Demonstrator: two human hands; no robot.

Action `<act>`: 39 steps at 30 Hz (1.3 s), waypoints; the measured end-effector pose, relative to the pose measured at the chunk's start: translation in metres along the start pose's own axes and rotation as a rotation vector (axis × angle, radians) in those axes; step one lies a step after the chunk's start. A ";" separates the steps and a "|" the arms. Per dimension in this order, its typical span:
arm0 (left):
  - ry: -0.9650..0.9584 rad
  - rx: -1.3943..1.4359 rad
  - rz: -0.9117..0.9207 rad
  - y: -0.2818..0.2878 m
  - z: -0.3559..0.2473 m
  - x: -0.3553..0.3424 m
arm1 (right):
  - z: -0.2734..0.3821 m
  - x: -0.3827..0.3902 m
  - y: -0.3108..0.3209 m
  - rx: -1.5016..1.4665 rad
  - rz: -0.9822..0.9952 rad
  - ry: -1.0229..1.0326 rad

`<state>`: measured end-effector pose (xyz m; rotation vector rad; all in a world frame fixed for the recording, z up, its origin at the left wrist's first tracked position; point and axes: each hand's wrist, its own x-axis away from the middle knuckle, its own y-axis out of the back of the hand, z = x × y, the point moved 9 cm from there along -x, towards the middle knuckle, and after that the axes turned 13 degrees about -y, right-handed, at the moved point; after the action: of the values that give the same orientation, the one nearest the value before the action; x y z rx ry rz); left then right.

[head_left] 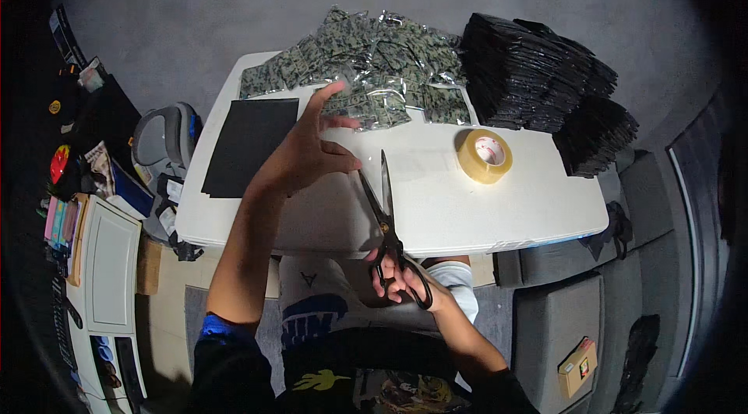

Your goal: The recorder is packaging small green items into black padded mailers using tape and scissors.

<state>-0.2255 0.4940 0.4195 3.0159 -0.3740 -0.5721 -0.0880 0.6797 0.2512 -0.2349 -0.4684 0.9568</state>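
Note:
My right hand (399, 278) grips a pair of black-handled scissors (387, 225), its fingers through the loops. Their blades stand slightly apart, pointing away from me over the near part of the white table (444, 211). My left hand (308, 147) hovers over the table with fingers spread and nothing visible in it. One fingertip is close to a blade's tip; whether they touch I cannot tell. Beyond that hand lie several clear-wrapped packets of camouflage-patterned fabric (382, 63). A flat black sheet or stack of sheets (253, 145) rests left of it.
A roll of clear yellowish tape (472, 157) lies on the table's right half. Large piles of shiny black plastic bags (522, 71) fill the far right corner. A grey chair (162, 137) and white cabinet (109, 266) stand left, a grey sofa (545, 320) right.

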 end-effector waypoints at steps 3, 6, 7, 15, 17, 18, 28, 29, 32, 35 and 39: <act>-0.001 -0.002 -0.003 0.000 -0.001 0.000 | 0.006 -0.006 -0.004 -0.006 -0.013 0.019; 0.013 -0.026 -0.010 0.000 -0.003 0.001 | 0.008 -0.010 -0.004 -0.013 -0.025 0.047; 0.014 -0.037 -0.010 0.000 -0.003 0.001 | 0.008 -0.010 -0.004 -0.008 -0.031 0.057; -0.045 -0.055 0.021 0.001 -0.001 -0.001 | 0.013 -0.010 -0.005 -0.020 -0.051 0.097; -0.041 -0.060 0.021 0.001 -0.002 -0.001 | 0.014 -0.010 -0.005 -0.015 -0.059 0.101; -0.032 -0.066 0.015 0.001 -0.003 -0.001 | 0.015 -0.010 -0.005 -0.022 -0.065 0.103; -0.022 -0.086 -0.005 0.001 -0.004 0.001 | 0.021 -0.009 -0.006 0.006 -0.132 0.116; -0.023 -0.086 -0.005 0.001 -0.003 0.001 | 0.021 -0.009 -0.006 0.006 -0.133 0.117; -0.051 -0.068 -0.002 0.002 0.000 0.000 | 0.020 -0.010 -0.005 -0.011 -0.146 0.109; -0.073 -0.094 -0.015 0.003 -0.001 0.000 | 0.021 -0.011 -0.005 -0.032 -0.171 0.099; -0.047 -0.103 -0.027 0.005 -0.003 0.003 | 0.027 -0.010 -0.004 -0.039 -0.254 0.094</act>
<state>-0.2223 0.4886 0.4219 2.9174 -0.2962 -0.6437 -0.1032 0.6684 0.2737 -0.2484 -0.4198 0.6861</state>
